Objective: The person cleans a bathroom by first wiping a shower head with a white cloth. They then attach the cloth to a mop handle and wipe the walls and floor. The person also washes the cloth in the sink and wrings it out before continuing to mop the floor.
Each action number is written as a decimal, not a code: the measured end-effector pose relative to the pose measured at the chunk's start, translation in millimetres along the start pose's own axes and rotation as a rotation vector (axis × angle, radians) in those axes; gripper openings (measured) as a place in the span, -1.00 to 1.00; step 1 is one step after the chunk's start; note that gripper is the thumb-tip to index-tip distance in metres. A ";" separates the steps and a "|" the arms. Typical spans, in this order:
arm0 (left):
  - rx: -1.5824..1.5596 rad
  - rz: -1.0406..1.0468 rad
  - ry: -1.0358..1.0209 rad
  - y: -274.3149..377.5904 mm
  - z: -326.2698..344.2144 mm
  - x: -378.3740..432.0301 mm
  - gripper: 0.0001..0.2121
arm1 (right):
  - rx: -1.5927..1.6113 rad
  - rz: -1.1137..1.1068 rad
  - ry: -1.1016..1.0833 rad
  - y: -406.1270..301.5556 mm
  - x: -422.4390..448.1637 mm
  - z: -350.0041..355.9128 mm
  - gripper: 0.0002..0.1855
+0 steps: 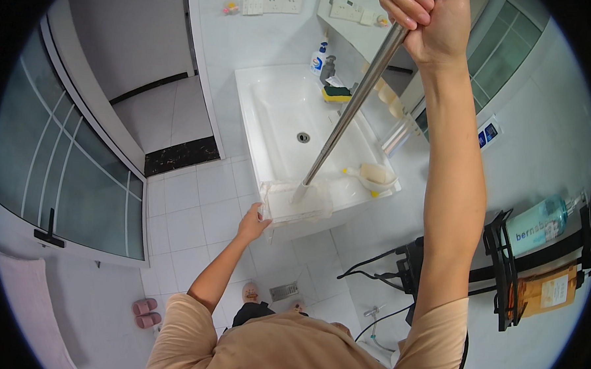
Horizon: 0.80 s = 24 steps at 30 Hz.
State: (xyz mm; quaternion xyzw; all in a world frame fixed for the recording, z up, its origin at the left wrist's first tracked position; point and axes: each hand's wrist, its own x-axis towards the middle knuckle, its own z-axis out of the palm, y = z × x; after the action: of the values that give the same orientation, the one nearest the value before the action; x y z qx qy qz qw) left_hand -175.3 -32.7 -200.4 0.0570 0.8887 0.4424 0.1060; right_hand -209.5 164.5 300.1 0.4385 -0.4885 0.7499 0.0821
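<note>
High at the top right, my right hand (426, 22) is closed around a metal pole (361, 93). The pole slants down to a white joint on a flat mop head (294, 202), which lies along the near end of a white washbasin (283, 119). A thin whitish cloth (324, 198) shows around the mop head's edges. At the left end of the head, my left hand (253, 224) pinches the cloth's edge between thumb and fingers. Its fingertips are partly hidden by the basin corner and cloth.
A white scoop-like holder with a soap bar (373, 173) sits on the basin's near right corner. Pump bottles (319, 58) and a green-yellow sponge (336, 94) stand by the far right rim. A black wall rack (502, 272) juts out at right. Pink slippers (146, 313) lie at lower left.
</note>
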 end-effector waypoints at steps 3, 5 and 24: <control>0.096 0.277 0.168 20.5 -16.6 8.4 -0.35 | -0.001 -0.021 -0.058 -0.1 0.6 0.3 -0.52; -0.078 0.452 0.101 86.6 -40.9 15.2 -0.31 | 0.008 -0.037 -0.078 0.6 -3.6 -1.6 -0.52; -0.592 0.510 -0.018 240.1 -35.6 24.3 -0.65 | 0.005 -0.001 0.053 19.6 -53.3 -7.0 -0.48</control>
State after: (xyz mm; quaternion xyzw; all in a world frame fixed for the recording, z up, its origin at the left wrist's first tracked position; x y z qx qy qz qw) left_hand -205.7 89.0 8.8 0.2469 0.6788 0.6914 0.0126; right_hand -192.3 176.4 246.9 0.4191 -0.4838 0.7625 0.0943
